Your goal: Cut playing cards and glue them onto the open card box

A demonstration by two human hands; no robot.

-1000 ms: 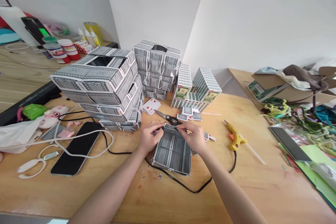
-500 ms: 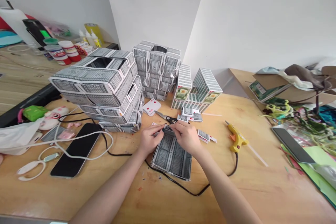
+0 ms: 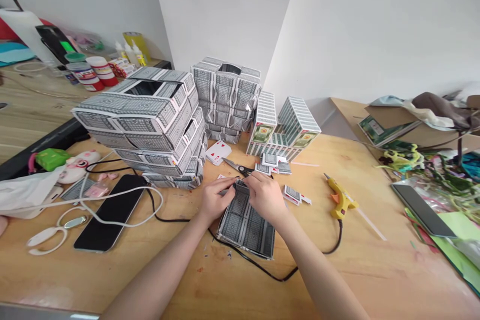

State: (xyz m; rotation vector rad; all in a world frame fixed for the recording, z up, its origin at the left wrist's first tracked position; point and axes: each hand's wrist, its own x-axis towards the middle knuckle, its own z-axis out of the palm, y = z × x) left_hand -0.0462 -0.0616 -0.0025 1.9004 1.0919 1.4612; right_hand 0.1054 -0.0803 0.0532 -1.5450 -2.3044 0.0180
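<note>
A shallow tray made of grey-backed playing cards (image 3: 245,227) lies on the table in front of me. My left hand (image 3: 217,199) pinches its far left corner. My right hand (image 3: 265,197) is closed on the same far edge, close to the left fingertips. The fingers hide most of that edge. Just beyond my hands lie black-handled scissors (image 3: 240,167), with a stack of cards showing hearts (image 3: 218,152) to their left and small card pieces (image 3: 270,159) to their right. A yellow glue gun (image 3: 341,199) rests at the right.
Large card-built boxes (image 3: 138,115) stand stacked at the left, another structure (image 3: 225,95) behind. Green-white card packs (image 3: 296,120) stand upright. A black phone (image 3: 108,215) and white cable lie left. A black cord (image 3: 258,264) crosses before the tray. Cardboard box (image 3: 397,130) at right.
Both hands stay at the tray's far edge, with only slight finger movement. The whole view has shifted a little.
</note>
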